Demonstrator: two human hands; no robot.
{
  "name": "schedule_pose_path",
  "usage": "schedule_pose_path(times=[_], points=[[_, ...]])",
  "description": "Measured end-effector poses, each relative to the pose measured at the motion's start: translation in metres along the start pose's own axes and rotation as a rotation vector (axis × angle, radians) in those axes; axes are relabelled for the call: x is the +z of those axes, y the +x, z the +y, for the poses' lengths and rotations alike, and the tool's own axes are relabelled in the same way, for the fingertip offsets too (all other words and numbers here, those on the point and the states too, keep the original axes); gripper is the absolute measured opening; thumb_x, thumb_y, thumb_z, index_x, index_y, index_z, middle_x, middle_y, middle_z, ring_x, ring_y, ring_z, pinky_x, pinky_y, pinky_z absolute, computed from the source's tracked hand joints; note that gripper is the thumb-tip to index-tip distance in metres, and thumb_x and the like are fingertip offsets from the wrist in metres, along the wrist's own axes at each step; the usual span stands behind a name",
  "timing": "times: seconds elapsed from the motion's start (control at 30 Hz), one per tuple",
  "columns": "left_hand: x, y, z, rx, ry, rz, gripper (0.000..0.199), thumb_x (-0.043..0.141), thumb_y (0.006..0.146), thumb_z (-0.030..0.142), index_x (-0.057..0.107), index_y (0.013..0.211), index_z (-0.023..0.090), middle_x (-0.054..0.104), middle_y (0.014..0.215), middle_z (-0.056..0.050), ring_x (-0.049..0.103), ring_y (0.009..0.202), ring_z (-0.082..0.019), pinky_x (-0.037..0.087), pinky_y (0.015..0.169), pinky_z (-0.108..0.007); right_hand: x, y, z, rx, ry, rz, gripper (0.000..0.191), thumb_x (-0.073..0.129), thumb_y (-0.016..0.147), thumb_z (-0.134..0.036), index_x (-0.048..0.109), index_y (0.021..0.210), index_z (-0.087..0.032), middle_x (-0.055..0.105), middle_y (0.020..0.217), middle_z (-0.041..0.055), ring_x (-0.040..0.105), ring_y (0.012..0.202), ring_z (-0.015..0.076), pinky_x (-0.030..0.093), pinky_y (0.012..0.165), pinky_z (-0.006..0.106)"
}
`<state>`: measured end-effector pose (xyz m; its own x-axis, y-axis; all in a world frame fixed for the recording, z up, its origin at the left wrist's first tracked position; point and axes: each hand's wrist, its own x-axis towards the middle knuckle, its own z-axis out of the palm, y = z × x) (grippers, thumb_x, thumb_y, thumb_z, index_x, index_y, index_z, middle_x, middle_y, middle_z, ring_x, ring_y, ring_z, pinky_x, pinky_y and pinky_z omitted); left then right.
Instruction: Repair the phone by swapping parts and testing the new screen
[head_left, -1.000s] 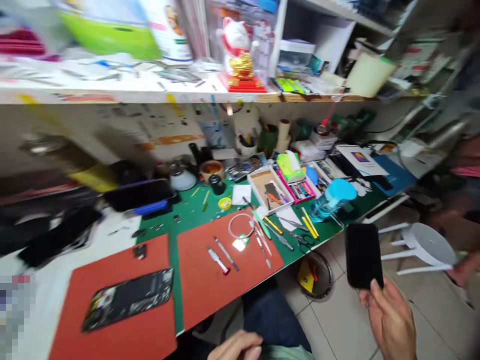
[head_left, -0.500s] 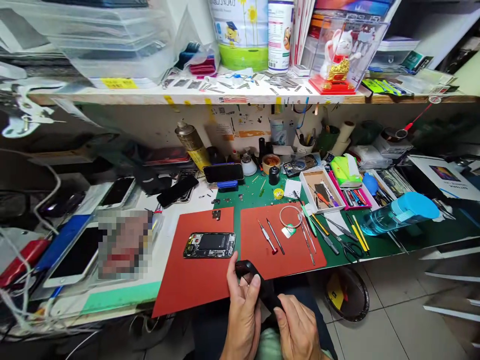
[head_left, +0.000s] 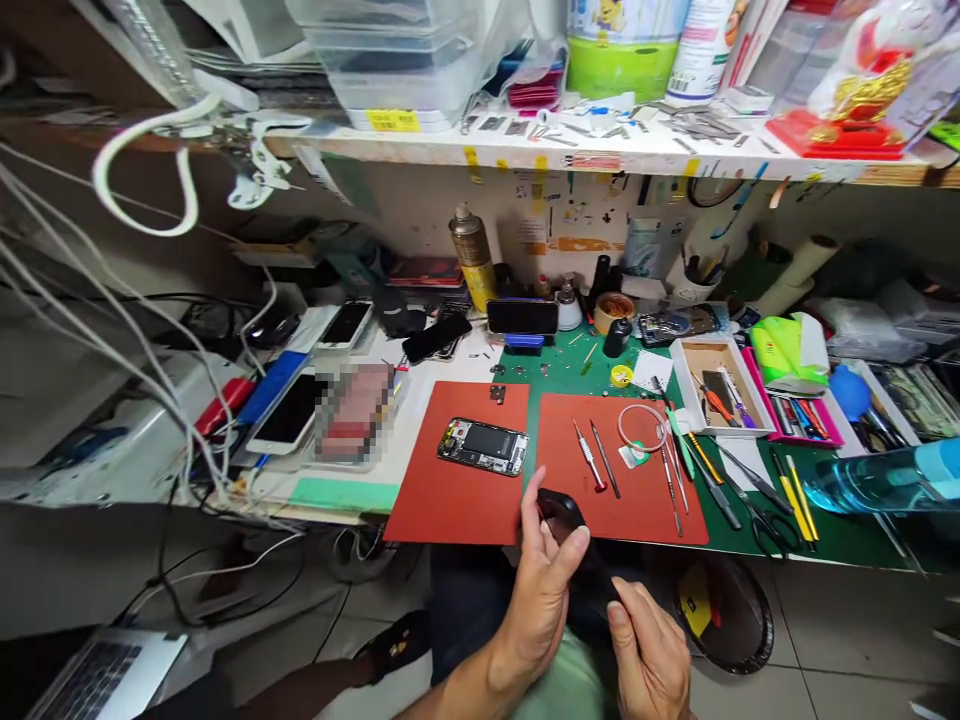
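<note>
A black curved object (head_left: 562, 512) with a rounded upper end is held low in front of me, over my lap at the bench edge; its exact kind does not show. My left hand (head_left: 544, 570) cradles the upper end, index finger stretched up and thumb across the near side. Lower down, my right hand (head_left: 649, 640) has its fingers wrapped round the other end. Beyond my hands, an opened smartphone (head_left: 484, 446) with bare inner parts lies on an orange mat (head_left: 450, 505). A red-ended screwdriver (head_left: 589, 455) and a thin dark tool (head_left: 606, 458) lie on the right-hand mat.
Scissors (head_left: 772, 530), tweezers and yellow pens (head_left: 799, 500) lie at the right, near a blue water bottle (head_left: 877, 478). A parts tray (head_left: 724, 395) stands behind them. Phones (head_left: 289, 410) and cables line the left side. A shelf (head_left: 517, 155) overhangs the back.
The view has swung left and tilted, so bench items appear shifted right and a laptop shows at lower left. My hands still hold the black object in much the same way.
</note>
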<state>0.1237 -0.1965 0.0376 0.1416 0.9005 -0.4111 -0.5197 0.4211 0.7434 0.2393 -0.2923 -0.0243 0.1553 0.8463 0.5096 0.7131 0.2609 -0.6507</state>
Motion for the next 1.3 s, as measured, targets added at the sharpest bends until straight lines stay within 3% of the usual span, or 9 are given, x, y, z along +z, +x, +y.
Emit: schedule_pose_path(times=[0.1, 0.23, 0.37, 0.47, 0.6, 0.83, 1.0, 1.17, 1.3], points=[[-0.002, 0.000, -0.005, -0.032, -0.013, -0.077, 0.109, 0.085, 0.088, 0.042, 0.014, 0.171, 0.039, 0.060, 0.149, -0.010, 0.052, 0.145, -0.027, 0.037, 0.123, -0.042, 0.001, -0.012, 0.005, 0.028, -0.013, 0.030, 0.025, 0.052, 0.107, -0.016, 0.068, 0.127, -0.018, 0.080, 0.097, 0.0102, 0.080, 0.085, 0.0234, 0.063, 0.073, 0.032], [-0.005, 0.003, -0.014, 0.093, 0.077, -0.094, 0.100, 0.083, 0.089, 0.041, 0.023, 0.169, 0.038, 0.053, 0.158, -0.009, 0.049, 0.147, -0.027, 0.036, 0.124, -0.041, 0.004, -0.013, 0.003, 0.012, -0.044, 0.065, 0.022, 0.053, 0.108, -0.020, 0.070, 0.123, -0.017, 0.081, 0.097, 0.0099, 0.081, 0.086, 0.0224, 0.063, 0.076, 0.030], [0.000, 0.014, -0.019, 0.230, 0.193, 0.060, 0.085, 0.084, 0.087, 0.046, 0.041, 0.161, 0.035, 0.060, 0.147, -0.007, 0.055, 0.138, -0.025, 0.038, 0.120, -0.037, 0.005, 0.004, -0.009, 0.044, -0.049, 0.056, 0.022, 0.052, 0.110, -0.027, 0.070, 0.116, -0.016, 0.081, 0.096, 0.0091, 0.080, 0.084, 0.0196, 0.062, 0.077, 0.026], [0.007, 0.021, -0.023, 0.222, 0.132, 0.158, 0.083, 0.080, 0.091, 0.050, 0.039, 0.161, 0.033, 0.065, 0.137, -0.007, 0.061, 0.126, -0.023, 0.042, 0.115, -0.039, 0.007, 0.010, -0.016, 0.123, -0.059, 0.119, 0.025, 0.049, 0.111, -0.029, 0.071, 0.112, -0.016, 0.080, 0.095, 0.0090, 0.080, 0.085, 0.0188, 0.061, 0.079, 0.025], [0.010, 0.023, -0.030, 0.242, 0.111, 0.185, 0.079, 0.077, 0.092, 0.052, 0.040, 0.159, 0.032, 0.063, 0.139, -0.009, 0.062, 0.127, -0.024, 0.044, 0.114, -0.039, 0.008, -0.001, -0.012, 0.183, -0.071, 0.199, 0.029, 0.053, 0.110, -0.033, 0.075, 0.107, -0.016, 0.081, 0.095, 0.0095, 0.080, 0.086, 0.0195, 0.061, 0.080, 0.024], [0.008, 0.019, -0.036, 0.242, 0.074, 0.147, 0.077, 0.074, 0.094, 0.052, 0.038, 0.160, 0.032, 0.064, 0.134, -0.008, 0.062, 0.122, -0.025, 0.046, 0.111, -0.040, 0.003, -0.032, 0.009, 0.327, 0.090, 0.123, 0.029, 0.064, 0.104, -0.040, 0.081, 0.108, -0.017, 0.082, 0.102, 0.0100, 0.080, 0.092, 0.0226, 0.061, 0.080, 0.026], [0.007, 0.016, -0.032, 0.196, 0.049, 0.113, 0.072, 0.078, 0.093, 0.049, 0.044, 0.154, 0.032, 0.061, 0.140, -0.006, 0.058, 0.128, -0.025, 0.042, 0.113, -0.038, 0.001, -0.039, 0.012, 0.504, 0.329, 0.075, 0.031, 0.067, 0.102, -0.045, 0.081, 0.106, -0.018, 0.081, 0.099, 0.0092, 0.078, 0.082, 0.0211, 0.060, 0.071, 0.025], [0.006, 0.015, -0.025, 0.110, 0.035, 0.112, 0.076, 0.081, 0.089, 0.053, 0.046, 0.152, 0.032, 0.064, 0.129, -0.005, 0.060, 0.117, -0.024, 0.045, 0.105, -0.036, -0.005, -0.023, 0.002, 0.586, 0.226, 0.080, 0.035, 0.072, 0.097, -0.051, 0.081, 0.101, -0.018, 0.082, 0.093, 0.0085, 0.078, 0.079, 0.0218, 0.061, 0.068, 0.024], [0.005, 0.017, -0.015, 0.027, 0.041, 0.149, 0.066, 0.080, 0.088, 0.056, 0.053, 0.144, 0.033, 0.061, 0.109, 0.000, 0.057, 0.098, -0.018, 0.046, 0.088, -0.029, -0.011, 0.015, -0.021, 0.592, 0.278, -0.030, 0.030, 0.072, 0.098, -0.046, 0.079, 0.105, -0.018, 0.078, 0.078, 0.0045, 0.071, 0.058, 0.0157, 0.056, 0.052, 0.020]])
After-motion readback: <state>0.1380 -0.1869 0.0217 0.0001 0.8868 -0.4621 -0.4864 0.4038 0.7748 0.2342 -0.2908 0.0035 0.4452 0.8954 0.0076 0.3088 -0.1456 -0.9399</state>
